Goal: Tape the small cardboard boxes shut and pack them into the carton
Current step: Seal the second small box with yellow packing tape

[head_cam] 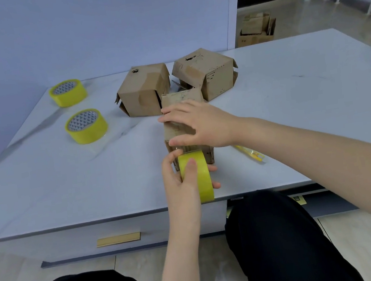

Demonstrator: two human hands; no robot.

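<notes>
Two spare rolls, the far tape roll point(68, 92) and the near tape roll point(86, 125), are lying at the left of the table point(293, 101). Near the table's front edge, the left hand point(178, 184) is gripping the held tape roll point(196, 177), thumb curled over its band, holding it against the near face of the small box point(208, 155). The right hand point(201, 126) is pressing flat on that box's top, fingers spread and fairly straight.
</notes>
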